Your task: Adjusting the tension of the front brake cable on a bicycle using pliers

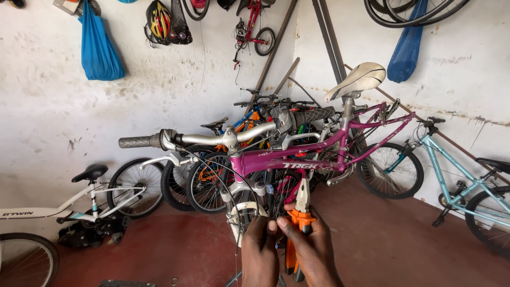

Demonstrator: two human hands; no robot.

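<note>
Here, right hand (pixel 313 244) grip clenched on orange-handled pliers (pixel 302 212), left hand (pixel 260 250) pinching cable (pixel 237 239) beside pink bicycle (pixel 297 157).

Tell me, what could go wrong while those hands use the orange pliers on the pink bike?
The pliers sit close to the fingertips of the left hand; a slip could pinch them. The right hand grips the pliers near the thin cable, whose end might poke skin. The pink bike stands among other bikes, so a hard tug could perhaps tip it into them.
</note>
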